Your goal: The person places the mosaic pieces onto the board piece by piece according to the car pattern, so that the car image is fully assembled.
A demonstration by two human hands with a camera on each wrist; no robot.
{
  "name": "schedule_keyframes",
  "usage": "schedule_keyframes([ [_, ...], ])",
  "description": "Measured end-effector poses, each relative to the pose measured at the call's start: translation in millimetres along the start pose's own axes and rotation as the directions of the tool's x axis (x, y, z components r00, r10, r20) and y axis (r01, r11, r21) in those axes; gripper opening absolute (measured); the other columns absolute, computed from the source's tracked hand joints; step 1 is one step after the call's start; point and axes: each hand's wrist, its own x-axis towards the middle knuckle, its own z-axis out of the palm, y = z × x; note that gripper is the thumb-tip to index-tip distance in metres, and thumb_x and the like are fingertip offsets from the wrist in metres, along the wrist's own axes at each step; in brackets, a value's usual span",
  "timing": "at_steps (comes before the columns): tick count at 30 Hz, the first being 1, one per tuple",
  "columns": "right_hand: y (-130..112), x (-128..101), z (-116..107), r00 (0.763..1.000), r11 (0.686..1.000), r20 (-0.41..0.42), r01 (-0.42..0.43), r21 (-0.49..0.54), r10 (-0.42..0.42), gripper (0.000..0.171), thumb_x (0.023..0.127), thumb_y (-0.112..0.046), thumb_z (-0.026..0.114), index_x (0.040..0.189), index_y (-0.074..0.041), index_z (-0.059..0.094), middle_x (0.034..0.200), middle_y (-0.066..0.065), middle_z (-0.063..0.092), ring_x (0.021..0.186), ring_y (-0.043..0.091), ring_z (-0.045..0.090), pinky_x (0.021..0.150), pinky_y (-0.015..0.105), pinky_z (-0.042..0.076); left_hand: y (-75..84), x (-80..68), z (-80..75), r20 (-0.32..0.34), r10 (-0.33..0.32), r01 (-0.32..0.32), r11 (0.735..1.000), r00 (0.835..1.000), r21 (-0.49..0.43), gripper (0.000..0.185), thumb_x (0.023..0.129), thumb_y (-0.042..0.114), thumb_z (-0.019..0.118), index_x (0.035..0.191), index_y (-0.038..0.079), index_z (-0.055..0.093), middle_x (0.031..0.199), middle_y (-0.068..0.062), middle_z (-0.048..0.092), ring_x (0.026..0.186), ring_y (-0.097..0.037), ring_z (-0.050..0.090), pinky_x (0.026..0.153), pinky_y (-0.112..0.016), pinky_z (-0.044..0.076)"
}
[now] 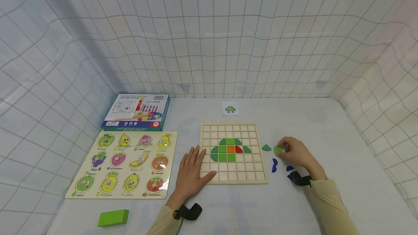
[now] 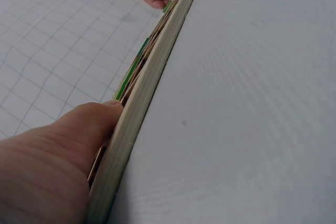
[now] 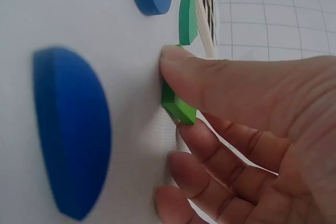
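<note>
The fruit puzzle board [image 1: 122, 164] reads "Orange", "Lemon", "Peach" (box [image 1: 136, 112] print too small).

Bright, even, soft light all round, shadows barely there: only faint grey smudges under both hands on the pale grey counter [image 1: 326, 126]. No glare. The head view is sharp at centre, the white gridded backdrop cloth [image 1: 209, 35] bowing at the edges. Left wrist view: the near palm is a soft blur. Right wrist view: the big blue half-round wooden piece [image 3: 71, 129] swims out of focus
</note>
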Motion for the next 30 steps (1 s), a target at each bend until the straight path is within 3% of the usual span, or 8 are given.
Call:
schedule_keyframes([
  [17,0.0,-5.2,1.9,0.995,0.996,-0.065,0.079,0.033,-0.077,0.025,0.074,-0.008,0.080,0.093,-0.005,0.064,0.076,0.002,0.052,0.070,0.019,0.046,0.060,0.031,0.040,-0.2,-0.6,-0.6,0.011,-0.011,0.011,1.000,1.000,-0.016,0.079,0.084,0.053,0.063,0.143,0.006,0.041,0.150,-0.017,0.030,0.140,-0.033,0.018,0.111,-0.048,0.011],
  [30,-5.3,-8.0,5.9,0.993,0.995,-0.080,0.086,0.041,-0.083,0.016,0.081,-0.005,0.073,0.093,-0.009,0.063,0.075,-0.001,0.055,0.069,0.018,0.049,0.058,0.030,0.043,-1.1,-0.5,0.9,-0.018,0.010,-0.011,1.000,1.000,-0.010,0.079,0.083,0.052,0.064,0.142,0.005,0.043,0.148,-0.019,0.032,0.138,-0.035,0.022,0.110,-0.050,0.015],
])
